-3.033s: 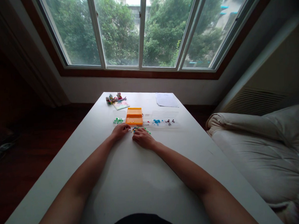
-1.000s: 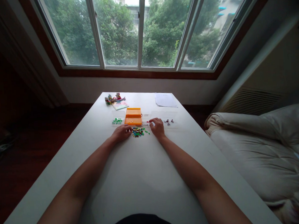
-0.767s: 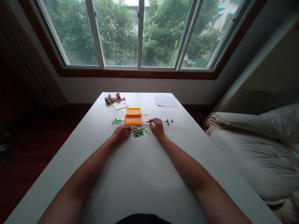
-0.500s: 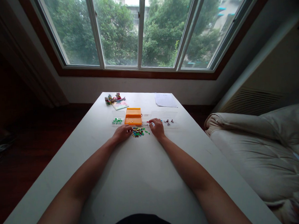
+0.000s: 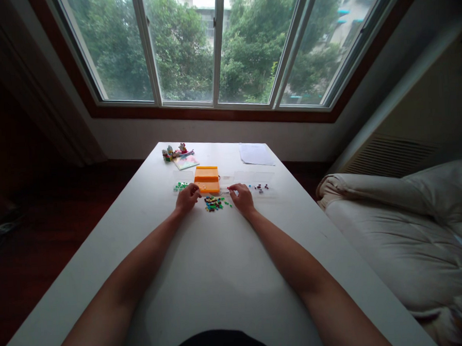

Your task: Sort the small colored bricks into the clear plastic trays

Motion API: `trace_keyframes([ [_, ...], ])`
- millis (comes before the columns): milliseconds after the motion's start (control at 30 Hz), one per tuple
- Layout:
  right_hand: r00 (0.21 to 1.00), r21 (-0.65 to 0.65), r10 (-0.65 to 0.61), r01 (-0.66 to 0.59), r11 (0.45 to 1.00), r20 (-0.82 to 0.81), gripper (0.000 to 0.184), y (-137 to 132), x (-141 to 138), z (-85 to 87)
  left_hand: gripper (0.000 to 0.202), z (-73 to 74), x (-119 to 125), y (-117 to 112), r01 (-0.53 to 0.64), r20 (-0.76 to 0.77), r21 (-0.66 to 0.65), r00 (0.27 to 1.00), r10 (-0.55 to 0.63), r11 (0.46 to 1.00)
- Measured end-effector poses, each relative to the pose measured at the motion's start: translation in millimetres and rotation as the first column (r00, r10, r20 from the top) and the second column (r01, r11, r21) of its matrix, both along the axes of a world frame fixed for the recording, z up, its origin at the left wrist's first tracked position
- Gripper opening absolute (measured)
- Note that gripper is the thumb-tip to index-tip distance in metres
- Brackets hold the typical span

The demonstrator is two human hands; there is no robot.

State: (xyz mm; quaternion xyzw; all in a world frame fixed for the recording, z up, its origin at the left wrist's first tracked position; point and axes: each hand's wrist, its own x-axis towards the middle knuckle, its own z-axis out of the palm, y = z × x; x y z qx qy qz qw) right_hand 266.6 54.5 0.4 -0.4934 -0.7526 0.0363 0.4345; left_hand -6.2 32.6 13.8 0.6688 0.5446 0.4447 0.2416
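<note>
My left hand [image 5: 188, 197] is closed, its fingertips at the front left corner of the open orange box [image 5: 207, 179]. Anything pinched there is too small to make out. A few pale specks lie in the box's front half. Just right of that hand is a pile of small building bricks [image 5: 214, 204] in green, yellow, blue and dark colours. My right hand [image 5: 242, 197] is closed in a pinch beside the pile's right side, with a tiny red spot near its fingertips; whether it is held I cannot tell.
Green bricks [image 5: 181, 186] sit in a clear box left of the orange one. Dark bricks [image 5: 260, 187] lie in another clear box at right. Farther back are small figures [image 5: 169, 154], a coloured booklet [image 5: 186, 162] and white paper sheets [image 5: 256, 154]. A sofa [image 5: 374, 238] stands right of the table.
My left hand has moved from the left edge of the brick pile up and slightly left, to the orange box's front corner. My right hand has barely shifted.
</note>
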Motion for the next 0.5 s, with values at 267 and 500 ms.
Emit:
trace_keyframes([
  [267,1.000,0.003,0.017,-0.017,1.000,0.001,0.015,1,0,-1.2,0.023,-12.7,-2,16,-0.019,0.387,-0.110,0.920,0.060,0.994],
  [500,1.000,-0.002,0.030,-0.030,1.000,-0.003,0.016,-2,-1,0.5,0.026,-13.3,-5,18,-0.032,0.487,-0.158,0.867,0.106,0.987],
])
